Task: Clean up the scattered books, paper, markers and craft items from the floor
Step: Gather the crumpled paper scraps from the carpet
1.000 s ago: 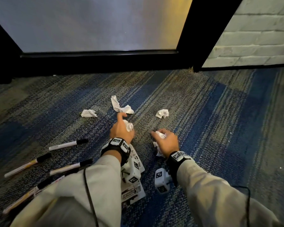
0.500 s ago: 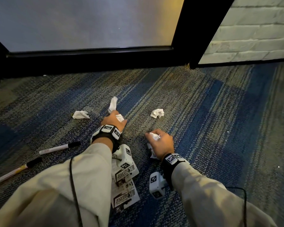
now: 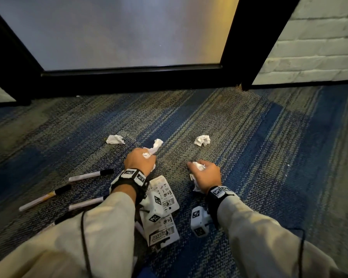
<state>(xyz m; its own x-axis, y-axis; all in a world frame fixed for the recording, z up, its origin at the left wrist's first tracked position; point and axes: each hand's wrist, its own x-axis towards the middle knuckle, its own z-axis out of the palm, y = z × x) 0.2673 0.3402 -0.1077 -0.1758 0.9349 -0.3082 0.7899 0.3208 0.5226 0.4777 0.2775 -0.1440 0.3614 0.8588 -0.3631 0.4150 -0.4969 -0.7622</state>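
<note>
My left hand (image 3: 139, 161) grips crumpled white paper (image 3: 154, 149) that sticks out past its knuckles. My right hand (image 3: 206, 175) is curled round another wad of crumpled paper (image 3: 199, 166), with more paper showing under the palm. Two loose paper balls lie on the carpet, one paper ball (image 3: 115, 139) beyond my left hand and one paper ball (image 3: 202, 140) beyond my right. Several black-capped markers (image 3: 89, 175) lie at the left. White printed packets (image 3: 163, 199) lie between my forearms.
The floor is blue and grey striped carpet (image 3: 269, 157). A black-framed glass door (image 3: 129, 77) stands just beyond the paper balls. A white brick wall (image 3: 319, 47) is at the right. Tracker blocks hang from both wrist straps (image 3: 199, 221).
My left hand reached forward to the long paper strip and closed round it, then drew back slightly. The right hand stayed curled on its paper. The view shifted, bringing more markers into sight.
</note>
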